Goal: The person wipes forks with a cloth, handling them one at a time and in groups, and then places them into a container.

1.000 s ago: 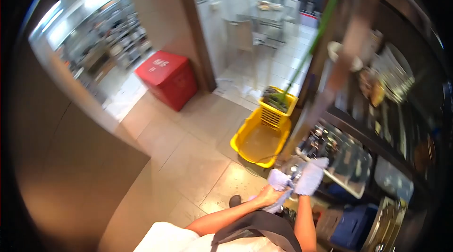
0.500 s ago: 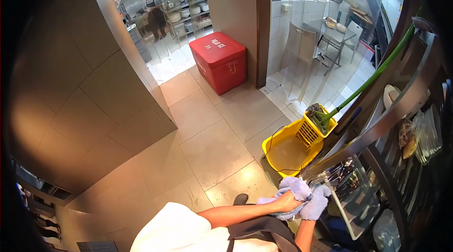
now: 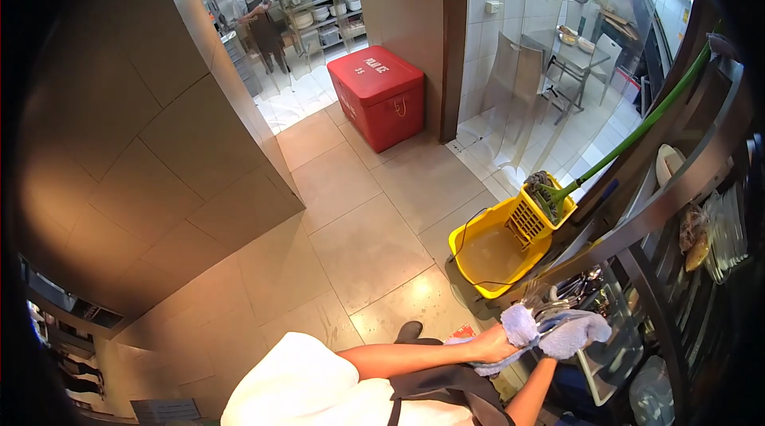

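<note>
A pale lavender cloth (image 3: pixel 575 336) is bunched between my two hands. My left hand (image 3: pixel 492 343) is closed on its left part, the fingers partly hidden by a fold. The right hand (image 3: pixel 550 356) is mostly covered by the cloth, which wraps over its closed fingers. Shiny metal cutlery (image 3: pixel 550 311) shows right at the cloth's upper edge, between the two bunched ends; whether the hands grip it too, I cannot tell. Just beyond, more cutlery (image 3: pixel 588 282) lies in a grey bin (image 3: pixel 625 340) with a pale rim.
A yellow mop bucket (image 3: pixel 488 263) with a green-handled mop (image 3: pixel 637 131) stands ahead. Dark shelving (image 3: pixel 649 286) runs along the right. Farther off are a red ice chest (image 3: pixel 378 99) and clear strip curtains (image 3: pixel 510 99), with people beyond. A tiled wall (image 3: pixel 159 163) is at left.
Both hands and the cloth have moved right, and the right end of the cloth now spreads farther out. A red patterned patch shows below the left hand. The view has shifted slightly.
</note>
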`<state>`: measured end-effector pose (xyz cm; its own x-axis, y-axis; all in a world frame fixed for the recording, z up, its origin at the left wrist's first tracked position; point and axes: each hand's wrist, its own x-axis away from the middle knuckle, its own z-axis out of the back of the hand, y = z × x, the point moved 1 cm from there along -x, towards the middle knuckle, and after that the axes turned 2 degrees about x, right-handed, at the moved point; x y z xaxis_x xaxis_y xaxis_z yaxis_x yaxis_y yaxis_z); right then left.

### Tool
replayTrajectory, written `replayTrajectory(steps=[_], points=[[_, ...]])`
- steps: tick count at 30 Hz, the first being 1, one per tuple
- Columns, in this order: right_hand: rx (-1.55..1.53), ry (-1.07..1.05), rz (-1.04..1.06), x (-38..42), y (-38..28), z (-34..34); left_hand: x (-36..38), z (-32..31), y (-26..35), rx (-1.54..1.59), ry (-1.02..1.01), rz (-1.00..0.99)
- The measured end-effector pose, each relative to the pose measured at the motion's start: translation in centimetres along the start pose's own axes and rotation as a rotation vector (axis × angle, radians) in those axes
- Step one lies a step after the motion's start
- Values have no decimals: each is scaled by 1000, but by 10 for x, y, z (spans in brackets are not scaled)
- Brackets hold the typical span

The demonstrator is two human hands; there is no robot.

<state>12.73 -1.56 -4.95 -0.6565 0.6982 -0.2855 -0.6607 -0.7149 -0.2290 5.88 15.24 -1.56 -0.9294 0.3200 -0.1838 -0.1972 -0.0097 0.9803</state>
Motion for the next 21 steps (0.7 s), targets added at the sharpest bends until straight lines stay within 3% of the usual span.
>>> replayTrajectory(steps=[3,4,6,7,9,11,12,13,14,16,18,19,21], points=[[132,97,-220,-21,19,-29,0,-5,-12,-99,14,-131],[133,97,-217,-34,32,-20,1,-5,-15,-137,27,-148],[457,113,-88,-51,56,-21,5,-3,-15,-175,41,-161],[565,122,-46,-51,63,-23,5,1,-11,-148,48,-75],[-69,205,401,-19,59,-22,3,8,2,-88,81,76],[-475,182,620,35,22,26,-1,11,14,-77,81,95],[-558,123,616,59,-8,66,-2,12,15,-71,78,119],[-559,120,616,60,-13,69,-2,13,15,-44,76,106],[-584,-21,533,61,-16,70,-3,9,3,-45,72,110],[-628,-290,352,60,-17,70,-7,1,-14,-91,108,-177],[-663,-551,176,60,-16,69,-6,-2,-18,-13,58,-90],[-662,-551,182,58,-16,69,-6,-2,-16,61,23,1],[-607,-311,320,52,-18,65,-6,-1,-11,42,30,-34]])
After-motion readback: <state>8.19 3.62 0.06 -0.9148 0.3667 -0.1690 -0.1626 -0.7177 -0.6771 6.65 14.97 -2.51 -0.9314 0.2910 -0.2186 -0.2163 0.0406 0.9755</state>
